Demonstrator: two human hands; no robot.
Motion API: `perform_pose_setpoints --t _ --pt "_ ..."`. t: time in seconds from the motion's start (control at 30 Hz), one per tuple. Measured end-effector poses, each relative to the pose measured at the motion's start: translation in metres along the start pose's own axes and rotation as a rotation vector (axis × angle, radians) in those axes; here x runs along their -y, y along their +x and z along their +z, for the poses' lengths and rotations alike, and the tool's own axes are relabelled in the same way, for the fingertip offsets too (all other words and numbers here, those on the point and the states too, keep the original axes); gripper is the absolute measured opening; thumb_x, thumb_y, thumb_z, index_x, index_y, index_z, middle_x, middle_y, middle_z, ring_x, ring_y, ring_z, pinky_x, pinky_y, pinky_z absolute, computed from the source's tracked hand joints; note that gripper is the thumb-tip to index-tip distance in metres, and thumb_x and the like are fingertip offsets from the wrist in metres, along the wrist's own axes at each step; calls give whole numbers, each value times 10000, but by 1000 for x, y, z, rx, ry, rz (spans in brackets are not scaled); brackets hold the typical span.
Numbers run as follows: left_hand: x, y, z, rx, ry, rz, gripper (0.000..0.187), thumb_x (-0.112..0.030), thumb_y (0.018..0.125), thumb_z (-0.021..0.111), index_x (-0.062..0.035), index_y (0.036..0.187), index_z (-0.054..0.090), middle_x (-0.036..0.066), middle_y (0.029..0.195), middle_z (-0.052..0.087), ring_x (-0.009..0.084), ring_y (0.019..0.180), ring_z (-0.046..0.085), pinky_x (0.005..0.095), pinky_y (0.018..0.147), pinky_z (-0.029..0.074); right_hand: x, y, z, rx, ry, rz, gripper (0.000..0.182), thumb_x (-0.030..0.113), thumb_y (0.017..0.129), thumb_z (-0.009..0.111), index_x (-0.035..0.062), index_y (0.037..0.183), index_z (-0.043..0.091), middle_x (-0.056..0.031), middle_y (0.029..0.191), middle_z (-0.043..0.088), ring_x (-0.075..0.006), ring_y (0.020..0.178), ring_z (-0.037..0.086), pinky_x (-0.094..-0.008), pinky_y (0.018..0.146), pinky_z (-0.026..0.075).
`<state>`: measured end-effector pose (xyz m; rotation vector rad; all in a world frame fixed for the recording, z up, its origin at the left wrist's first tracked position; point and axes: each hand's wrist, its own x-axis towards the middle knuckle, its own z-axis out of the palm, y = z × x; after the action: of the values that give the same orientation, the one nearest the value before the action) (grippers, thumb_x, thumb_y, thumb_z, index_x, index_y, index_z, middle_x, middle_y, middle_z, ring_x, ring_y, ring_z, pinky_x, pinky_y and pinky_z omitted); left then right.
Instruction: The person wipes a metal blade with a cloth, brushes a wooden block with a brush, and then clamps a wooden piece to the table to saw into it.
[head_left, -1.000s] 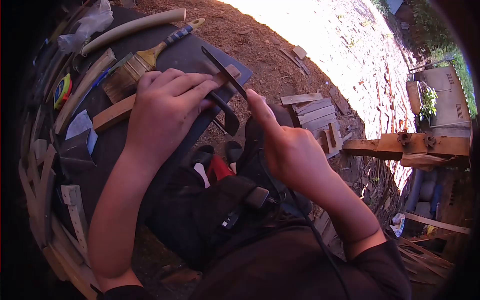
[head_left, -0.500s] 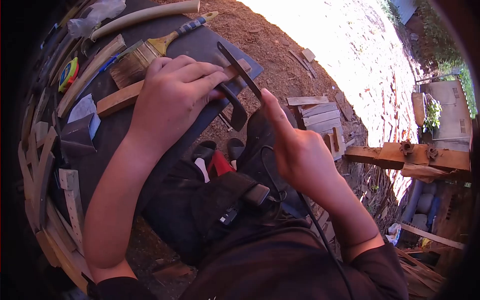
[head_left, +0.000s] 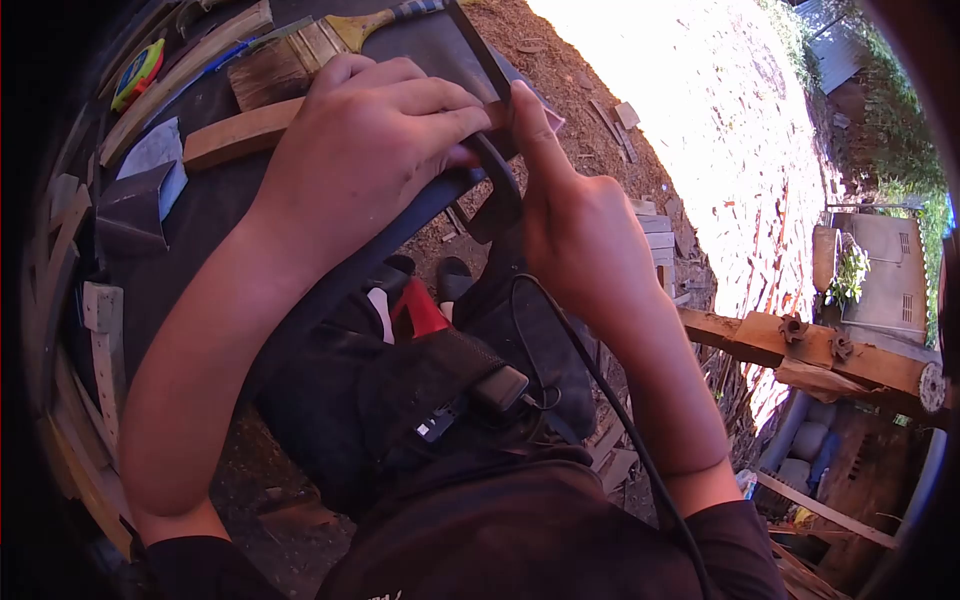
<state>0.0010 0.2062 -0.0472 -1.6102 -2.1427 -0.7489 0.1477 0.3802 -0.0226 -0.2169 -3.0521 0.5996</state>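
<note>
My left hand (head_left: 375,150) is closed over a wooden strip (head_left: 235,137) on the dark bench top (head_left: 330,215). The strip's left part shows beyond my wrist, and its other end comes out past my fingertips. A curved black bar (head_left: 497,165) with a broad lower end hangs beside those fingertips at the bench edge. My right hand (head_left: 585,225) grips a narrow dark flat blade (head_left: 478,45), the index finger stretched along it. The blade crosses the strip's end close to my left fingers; its handle is hidden in my palm.
Behind my left hand lie a wide paintbrush (head_left: 350,30), a wooden block (head_left: 265,80), a tape measure (head_left: 138,75) and folded dark sheet (head_left: 135,215). A black cable (head_left: 610,390) runs past my right forearm. At right is a timber beam (head_left: 750,335).
My right hand has pushed forward, bringing its index finger up to the strip's end and the blade farther across it. My left hand keeps its hold; the whole view has shifted slightly.
</note>
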Motion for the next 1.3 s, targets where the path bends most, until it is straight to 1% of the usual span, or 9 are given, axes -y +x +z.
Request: perform_pose_setpoints --t 0.17,0.33,0.53,0.7,0.73,0.87,1.0,1.1,1.3 --pt "-2 -3 4 -19 21 -53 278 -206 845 764 -162 1119 772 -31 1099 737 177 1041 656 387 972 445 -3 -50 -1 11 96 8 758 -91 933 482 79 1639 265 -340 1187 673 -449 845 734 -434 712 560" --pt "1 -3 3 -16 23 -16 270 -241 857 749 -185 1120 780 -49 1079 732 158 1060 646 380 985 441 15 7 -12 95 14 123 677 -83 975 423 72 1625 307 -323 1311 633 -459 1041 709 -410 788 569" --pt "-2 -5 6 61 59 -109 230 -251 866 744 -191 1083 793 -68 1091 729 136 1070 642 366 976 436 1 -52 -15 36 -4 -32 677 -68 975 422 77 1626 305 -309 1483 500 -448 1001 717 -420 750 572" --pt "1 -5 8 70 50 -106 211 -251 858 741 -187 1051 793 -82 1058 724 117 1055 640 357 998 424 12 7 -13 79 -137 59 681 -62 977 422 104 1628 305 -283 1062 731 -378 703 727 -419 606 537" --pt "2 -6 8 59 42 -104 208 -252 858 738 -186 1048 793 -84 1050 723 112 1053 640 354 1000 422 12 16 -11 43 -173 -2 628 -15 1015 440 109 1619 323 -250 781 693 -338 592 692 -427 551 504" --pt "-1 -4 6 114 107 -111 196 -254 872 719 -189 1041 793 -83 1039 722 104 1056 642 354 998 425 12 -34 -13 34 -92 96 429 75 1063 460 70 1492 465 -213 759 669 -334 631 696 -430 572 500" --pt "0 -5 4 154 128 -149 206 -272 868 722 -196 1045 795 -80 1040 722 105 1057 641 357 1002 422 11 -63 -25 96 -136 256 226 155 1082 480 10 1171 629 -195 794 688 -349 675 699 -435 618 511" --pt "1 -2 9 106 96 -118 216 -282 863 729 -203 1053 797 -80 1042 723 110 1060 639 357 1003 420 10 -28 -25 150 -183 246 161 153 1051 553 5 991 565 -280 771 666 -506 722 654 -569 586 474" --pt "-1 -5 8 121 136 -113 229 -285 861 739 -207 1068 795 -79 1051 722 116 1063 638 361 1011 414 10 -49 -24 90 -212 233 198 208 1064 546 18 1007 550 -279 687 624 -513 669 631 -587 556 448"
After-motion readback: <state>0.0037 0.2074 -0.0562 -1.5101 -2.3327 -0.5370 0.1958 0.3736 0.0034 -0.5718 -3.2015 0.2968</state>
